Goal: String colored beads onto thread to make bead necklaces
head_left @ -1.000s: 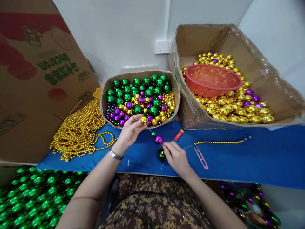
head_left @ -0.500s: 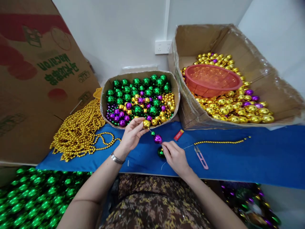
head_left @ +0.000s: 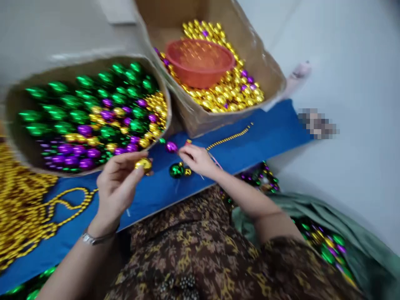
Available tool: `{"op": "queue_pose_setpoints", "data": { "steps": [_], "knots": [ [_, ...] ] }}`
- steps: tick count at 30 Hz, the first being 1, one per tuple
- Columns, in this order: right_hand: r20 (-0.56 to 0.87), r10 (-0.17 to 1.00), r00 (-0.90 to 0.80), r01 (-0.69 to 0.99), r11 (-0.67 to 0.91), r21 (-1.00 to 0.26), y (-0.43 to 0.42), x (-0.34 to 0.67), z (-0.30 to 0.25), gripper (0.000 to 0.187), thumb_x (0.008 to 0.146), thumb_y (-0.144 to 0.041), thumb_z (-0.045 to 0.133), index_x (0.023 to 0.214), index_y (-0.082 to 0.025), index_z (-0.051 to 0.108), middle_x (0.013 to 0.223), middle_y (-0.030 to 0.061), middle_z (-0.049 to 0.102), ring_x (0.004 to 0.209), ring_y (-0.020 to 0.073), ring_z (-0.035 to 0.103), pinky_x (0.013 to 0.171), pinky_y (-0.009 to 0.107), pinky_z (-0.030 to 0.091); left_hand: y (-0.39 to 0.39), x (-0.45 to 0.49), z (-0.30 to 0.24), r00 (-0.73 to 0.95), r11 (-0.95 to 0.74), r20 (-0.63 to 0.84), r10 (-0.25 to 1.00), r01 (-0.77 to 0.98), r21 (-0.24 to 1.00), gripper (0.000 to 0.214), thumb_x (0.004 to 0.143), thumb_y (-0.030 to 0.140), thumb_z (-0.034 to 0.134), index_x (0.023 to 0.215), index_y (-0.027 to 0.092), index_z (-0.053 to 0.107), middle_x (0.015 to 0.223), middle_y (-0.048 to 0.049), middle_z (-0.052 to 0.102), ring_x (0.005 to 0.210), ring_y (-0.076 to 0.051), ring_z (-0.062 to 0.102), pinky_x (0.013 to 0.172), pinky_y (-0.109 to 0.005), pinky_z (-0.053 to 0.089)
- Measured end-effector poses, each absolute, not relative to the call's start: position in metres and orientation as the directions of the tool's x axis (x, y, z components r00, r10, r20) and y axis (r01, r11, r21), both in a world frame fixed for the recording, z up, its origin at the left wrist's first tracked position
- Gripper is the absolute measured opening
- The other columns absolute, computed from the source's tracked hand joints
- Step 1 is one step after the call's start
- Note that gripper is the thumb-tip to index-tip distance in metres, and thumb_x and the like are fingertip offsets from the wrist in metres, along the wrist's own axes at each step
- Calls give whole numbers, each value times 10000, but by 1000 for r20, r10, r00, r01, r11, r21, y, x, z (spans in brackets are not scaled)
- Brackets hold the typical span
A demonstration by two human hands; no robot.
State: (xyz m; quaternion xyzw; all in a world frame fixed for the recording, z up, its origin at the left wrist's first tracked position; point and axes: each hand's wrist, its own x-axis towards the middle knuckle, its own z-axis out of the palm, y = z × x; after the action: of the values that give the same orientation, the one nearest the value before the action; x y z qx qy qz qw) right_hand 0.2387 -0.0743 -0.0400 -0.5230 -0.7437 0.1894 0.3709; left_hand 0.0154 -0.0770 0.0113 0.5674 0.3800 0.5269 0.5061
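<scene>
My left hand pinches a shiny gold bead between thumb and fingers, in front of the smaller box. My right hand is closed, its fingertips at the edge of a purple bead. A small green bead sits just beyond the purple one. Below the right fingertips, a larger green ball rests on the blue table cover beside small gold beads. Motion blur hides the thread between the beads. Pink-handled thread snips lie partly hidden behind my right hand.
An open carton holds green, purple and gold beads. In the larger carton, a red basket rests on gold beads. Gold bead strands lie left, a short gold strand right. Green fabric and a pixelated patch are at right.
The view has swung to the right and tilted. My hands are farther apart, the left with the gold bead and the right with the purple bead.
</scene>
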Motion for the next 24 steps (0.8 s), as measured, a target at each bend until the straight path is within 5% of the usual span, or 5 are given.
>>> {"op": "queue_pose_setpoints", "data": {
  "steps": [3, 5, 12, 15, 24],
  "knots": [
    [289, 936, -201, 592, 351, -725, -62, 269, -26, 207, 971, -259, 444, 922, -150, 612, 828, 2, 644, 778, 109, 579, 744, 224, 417, -102, 65, -8, 630, -17, -40, 775, 85, 996, 251, 735, 214, 746, 986, 215, 730, 977, -65, 721, 813, -194, 656, 726, -282, 545],
    [265, 944, -198, 594, 331, -733, -58, 281, -18, 203, 966, -261, 452, 918, -135, 604, 827, -4, 634, 778, 101, 560, 746, 222, 402, -118, 106, -28, 773, 2, -88, 628, 112, 994, 246, 717, 186, 752, 961, 219, 740, 934, -64, 727, 813, -199, 653, 774, -296, 527],
    [267, 945, -191, 614, 327, -718, -62, 286, -12, 197, 961, -255, 455, 932, -120, 595, 811, -5, 605, 764, 89, 539, 752, 224, 385, -125, 178, -66, 899, -96, 49, 436, -7, 995, 376, 716, 162, 750, 1080, 248, 710, 1253, -102, 642, 1209, -288, 569, 1062, -460, 418],
    [268, 947, -177, 582, 320, -747, -66, 285, -17, 216, 966, -272, 442, 929, -132, 601, 790, -3, 616, 734, 91, 556, 738, 224, 395, -115, 146, -48, 904, -144, -6, 427, 74, 987, 317, 808, 237, 679, 1124, 225, 683, 1217, -98, 666, 1126, -257, 622, 1010, -443, 471],
    [407, 908, -101, 499, 400, -769, -83, 262, -24, 218, 956, -297, 473, 885, -170, 635, 811, 25, 648, 764, 133, 609, 711, 237, 441, -77, 15, 7, 393, -92, 11, 919, 188, 978, 249, 837, 342, 663, 1031, 190, 699, 930, -68, 739, 819, -184, 697, 732, -295, 583]
  ]
}}
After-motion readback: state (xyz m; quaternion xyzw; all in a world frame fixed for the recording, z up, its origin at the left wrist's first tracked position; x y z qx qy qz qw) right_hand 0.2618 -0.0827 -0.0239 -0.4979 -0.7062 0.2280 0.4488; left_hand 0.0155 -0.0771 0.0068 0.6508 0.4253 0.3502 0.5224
